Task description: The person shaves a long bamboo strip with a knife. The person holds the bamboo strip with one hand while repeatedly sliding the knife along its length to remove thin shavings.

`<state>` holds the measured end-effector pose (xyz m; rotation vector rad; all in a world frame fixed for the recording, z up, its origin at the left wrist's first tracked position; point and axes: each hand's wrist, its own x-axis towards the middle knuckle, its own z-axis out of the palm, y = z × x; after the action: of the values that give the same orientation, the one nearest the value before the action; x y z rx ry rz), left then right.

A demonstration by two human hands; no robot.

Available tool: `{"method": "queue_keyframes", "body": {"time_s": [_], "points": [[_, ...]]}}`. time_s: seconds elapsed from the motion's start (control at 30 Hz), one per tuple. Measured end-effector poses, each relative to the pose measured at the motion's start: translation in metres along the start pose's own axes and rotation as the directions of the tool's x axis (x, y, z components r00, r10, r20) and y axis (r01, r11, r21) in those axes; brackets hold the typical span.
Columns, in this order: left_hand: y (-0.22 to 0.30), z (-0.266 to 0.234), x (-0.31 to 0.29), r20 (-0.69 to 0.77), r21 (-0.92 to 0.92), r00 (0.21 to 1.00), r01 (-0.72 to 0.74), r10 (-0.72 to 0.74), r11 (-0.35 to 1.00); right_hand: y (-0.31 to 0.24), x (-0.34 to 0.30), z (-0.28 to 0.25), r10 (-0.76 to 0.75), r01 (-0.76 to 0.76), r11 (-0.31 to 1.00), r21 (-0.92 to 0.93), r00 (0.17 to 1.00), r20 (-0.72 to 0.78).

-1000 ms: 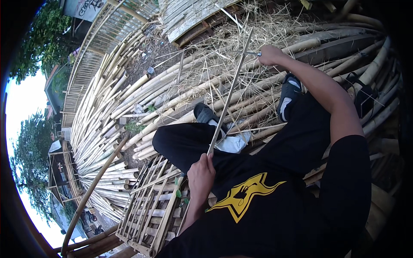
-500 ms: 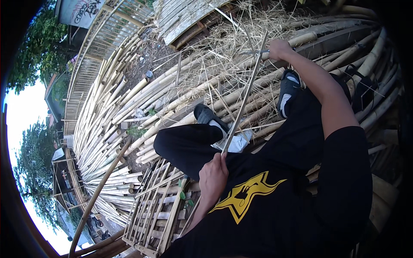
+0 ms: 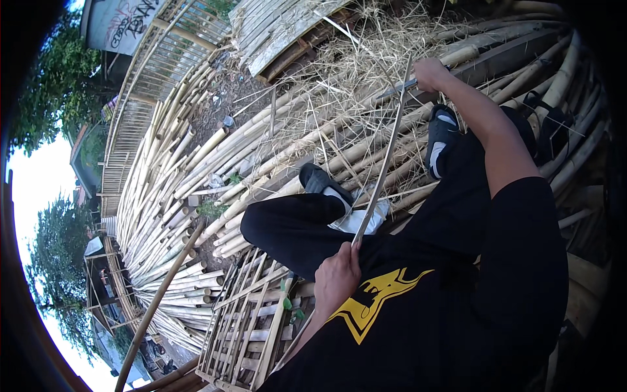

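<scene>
So the long thin strip (image 3: 388, 151) here looks like bamboo, and it's lying lengthwise away from the body: near end down by the shirt (image 3: 431, 326), far end pointing up and a bit to the right, with a slight bend along it. It's in the air over the gap between the two shoes (image 3: 318, 178). Left hand (image 3: 338, 277) is closed around the near end, thumb along the top. Right hand (image 3: 431, 74) is in a fist round the handle of a knife (image 3: 392, 91), most of that handle hidden, and the blade points left, crossing the strip near its far end. Can't tell if the edge is biting in

Underneath it's all outdoors ground: bamboo poles (image 3: 163, 189) laid side by side and fanning out to the left, with a messy layer of pale shavings (image 3: 366, 72) over them below the knife. A fence (image 3: 157, 78) curves along the upper left, trees and sky past it

Around that, a weathered plank platform (image 3: 287, 29) sits up top and a slatted rack (image 3: 255, 326) is by the left forearm. Closest clutter is the bent left knee (image 3: 281, 225), just left of the strip, plus a crumpled white sheet (image 3: 375, 219) partly behind it
</scene>
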<state>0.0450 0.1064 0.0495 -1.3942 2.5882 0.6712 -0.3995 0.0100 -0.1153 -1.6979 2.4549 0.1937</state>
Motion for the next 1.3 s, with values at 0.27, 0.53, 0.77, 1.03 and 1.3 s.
{"method": "queue_keyframes", "body": {"time_s": [0.27,0.53,0.77,1.03,1.3], "points": [[-0.031,0.002,0.006,-0.147,-0.007,0.987,0.063,-0.063,0.998,-0.03,0.013,-0.003,0.025,-0.022,0.996,0.088,0.999,-0.031],[-0.018,0.007,0.026,-0.196,-0.071,0.971,0.124,-0.136,0.99,-0.071,0.005,-0.041,0.107,-0.146,0.912,0.384,0.987,0.121],[-0.007,0.011,0.014,-0.147,-0.047,0.983,0.1,-0.106,0.994,-0.032,0.01,-0.023,0.174,-0.193,0.955,0.226,0.98,0.098],[-0.017,0.013,0.019,-0.167,-0.04,0.975,0.142,-0.146,0.989,-0.039,0.009,-0.023,0.158,-0.151,0.96,0.236,0.987,-0.012],[-0.016,0.009,0.016,-0.209,-0.049,0.969,0.122,-0.13,0.991,-0.04,0.01,-0.03,0.174,-0.148,0.944,0.294,0.983,-0.065]]}}
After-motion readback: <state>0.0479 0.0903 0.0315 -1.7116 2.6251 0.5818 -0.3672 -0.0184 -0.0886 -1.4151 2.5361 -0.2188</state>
